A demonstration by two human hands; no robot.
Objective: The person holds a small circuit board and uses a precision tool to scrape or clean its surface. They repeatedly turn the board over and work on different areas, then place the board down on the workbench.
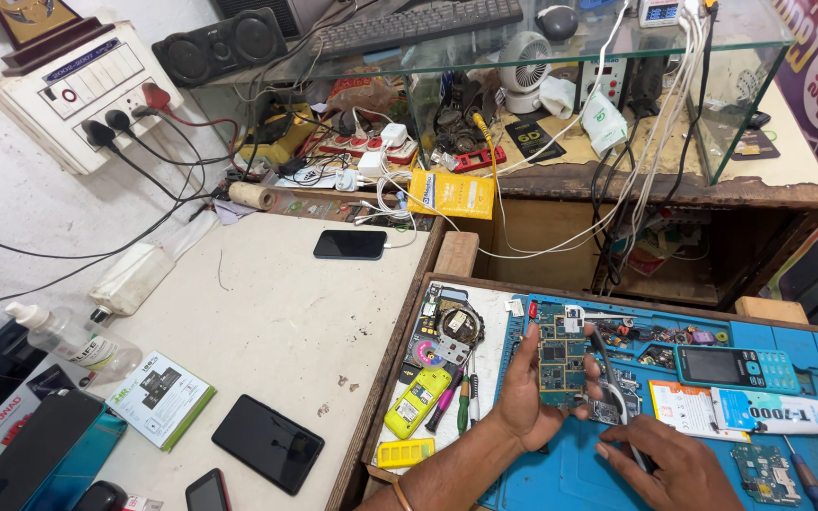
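My left hand holds a green phone circuit board upright above the blue work mat. My right hand grips thin metal tweezers, whose tips reach up to the right edge of the board. A teal keypad phone and a white glue tube lie on the mat to the right. Another bare circuit board rests at the mat's lower right.
A yellow phone body, screwdrivers and loose parts lie on the tray's white left section. Three dark phones sit on the white table to the left. A spray bottle, a wall socket board and tangled cables crowd the back.
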